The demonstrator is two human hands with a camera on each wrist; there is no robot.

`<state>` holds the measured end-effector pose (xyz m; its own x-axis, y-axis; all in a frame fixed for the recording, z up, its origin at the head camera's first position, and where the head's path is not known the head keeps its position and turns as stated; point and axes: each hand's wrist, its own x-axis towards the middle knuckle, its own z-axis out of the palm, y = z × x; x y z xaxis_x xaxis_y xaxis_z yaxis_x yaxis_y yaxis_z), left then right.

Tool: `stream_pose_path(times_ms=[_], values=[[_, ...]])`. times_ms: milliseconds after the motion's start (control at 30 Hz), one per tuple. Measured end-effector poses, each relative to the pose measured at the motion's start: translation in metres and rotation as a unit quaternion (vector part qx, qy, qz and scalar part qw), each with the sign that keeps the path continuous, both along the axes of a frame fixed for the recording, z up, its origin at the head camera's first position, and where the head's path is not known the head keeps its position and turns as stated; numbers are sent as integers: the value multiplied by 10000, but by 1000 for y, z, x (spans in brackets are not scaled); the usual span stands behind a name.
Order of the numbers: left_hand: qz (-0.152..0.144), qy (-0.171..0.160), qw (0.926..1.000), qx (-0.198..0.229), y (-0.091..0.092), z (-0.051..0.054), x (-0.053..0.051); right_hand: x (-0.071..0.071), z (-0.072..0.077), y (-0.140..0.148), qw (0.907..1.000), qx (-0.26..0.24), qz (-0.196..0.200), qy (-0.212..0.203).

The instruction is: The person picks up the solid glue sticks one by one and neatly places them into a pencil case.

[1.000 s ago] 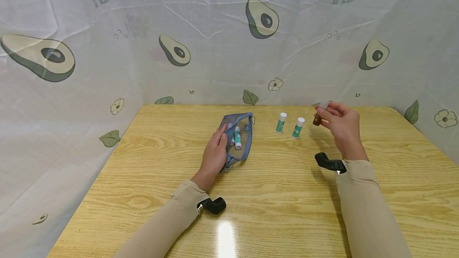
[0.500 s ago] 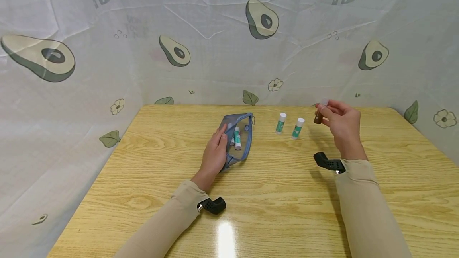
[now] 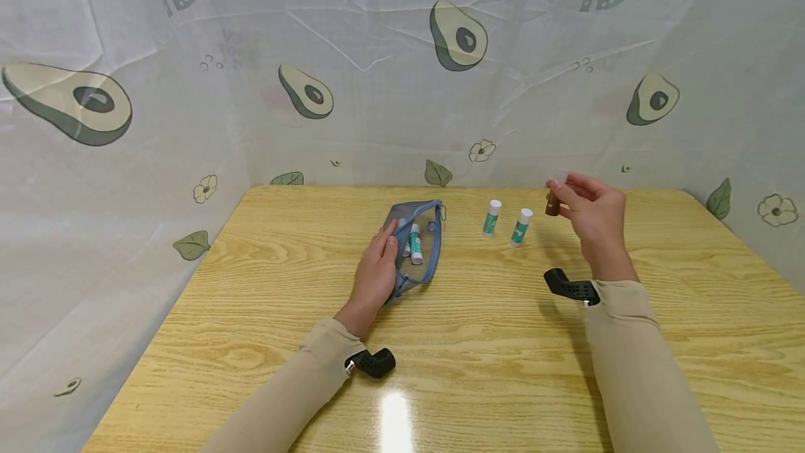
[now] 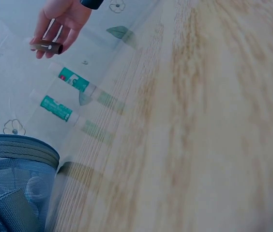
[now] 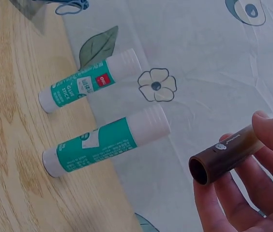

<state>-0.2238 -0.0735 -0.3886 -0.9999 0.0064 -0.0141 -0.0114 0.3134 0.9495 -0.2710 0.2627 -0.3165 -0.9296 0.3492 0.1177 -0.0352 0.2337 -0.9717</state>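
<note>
My left hand [image 3: 375, 268] holds the blue-grey mesh zip pouch [image 3: 434, 257] by its left side, fingers along the mesh and thumb by the open mouth. Inside lies a white and green glue stick [image 3: 416, 247], with another partly hidden behind it. My right hand [image 3: 597, 212] pinches a small brown tube [image 5: 223, 152] between thumb and fingers, above the table. Its hollow dark end shows in the right wrist view, along with a small white logo. A pale cap sits at its upper end, mostly covered by fingers.
Two glue sticks, one left [image 3: 492, 219] and one right [image 3: 521, 228], stand upright on the wooden table [image 3: 490, 341] between the pouch and my right hand. An avocado-print cloth [image 3: 377, 138] hangs behind the table's far edge.
My right hand has shifted slightly left with the brown tube, which now stands more upright. The left hand, pouch and standing glue sticks have kept their places.
</note>
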Motion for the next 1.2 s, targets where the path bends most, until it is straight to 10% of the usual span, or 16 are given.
stream_pose_path(times_ms=[1200], values=[[55, 76, 10000, 8, 1, -2, 0, 5, -3, -92, 9894, 377, 1305, 511]])
